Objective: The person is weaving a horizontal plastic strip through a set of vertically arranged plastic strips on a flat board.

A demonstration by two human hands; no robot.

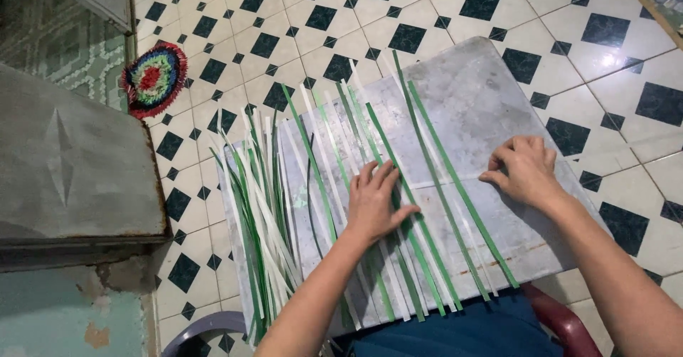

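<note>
The left hand [373, 202] lies flat, palm down and fingers spread, pressing on green and white strips [398, 186] laid side by side on the grey table [491, 94]; it grips nothing. The right hand [525, 168] rests with fingers curled, fingertips pinning a white cross strip [437, 182] that runs sideways between the two hands. The long strips run lengthwise from the person's lap up and away, leaning slightly left at their far ends. A loose bundle of strips [260, 208] lies at the table's left edge.
</note>
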